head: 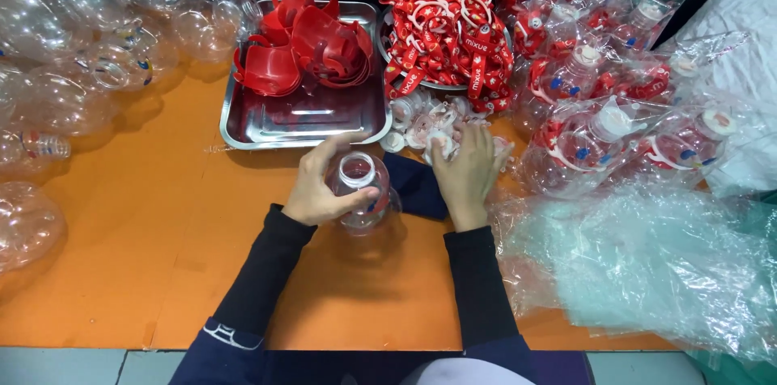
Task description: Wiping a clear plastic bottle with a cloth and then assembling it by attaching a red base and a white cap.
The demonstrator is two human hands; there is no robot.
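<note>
Orange counter (pixel 162 215), frame centre; steel tray (pixel 243 136) of red handles (pixel 303 45), upper middle; clear plastic bottle (pixel 362 191), centre, probably light, thin-walled, slippery, best held round the body; left hand (pixel 320 187), grip clamped on it; right hand (pixel 468 174), fingers together over small white caps (pixel 421 122).

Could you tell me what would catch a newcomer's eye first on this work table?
Probably the red: a heap of red plastic pieces in a steel tray and a pile of red straps beside it. At centre, the left hand grips a clear bottle, and the right hand rests on small white caps.
</note>
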